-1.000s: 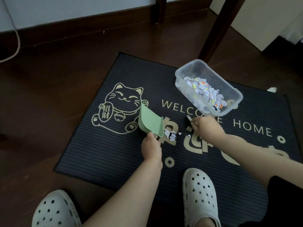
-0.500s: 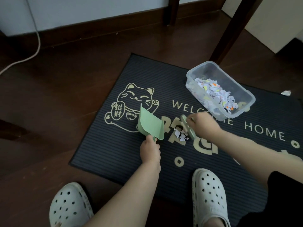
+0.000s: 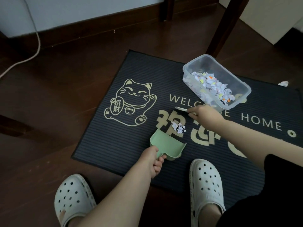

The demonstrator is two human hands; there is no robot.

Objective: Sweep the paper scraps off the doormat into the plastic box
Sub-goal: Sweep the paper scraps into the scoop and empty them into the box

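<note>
A small heap of paper scraps [image 3: 179, 127] lies on the dark doormat [image 3: 124, 141], just beyond the mouth of a green dustpan [image 3: 167, 145]. My left hand [image 3: 151, 159] grips the dustpan's handle and the pan lies flat on the mat. My right hand [image 3: 204, 114] holds a small brush [image 3: 181, 109] a little behind the heap, its tip pointing left. The clear plastic box [image 3: 237, 79] stands on the mat at the upper right, with many scraps inside.
My two white clogs [image 3: 205, 185] [image 3: 73, 195] are at the near edge, the right one on the mat. A dark table leg [image 3: 224, 25] rises behind the box. One stray scrap [image 3: 283, 83] lies at the mat's far right edge. A cable [image 3: 35, 38] crosses the floor at the left.
The dustpan has come down from tilted upright to flat on the mat, nearer to me. My right hand has moved the brush back behind the heap of scraps.
</note>
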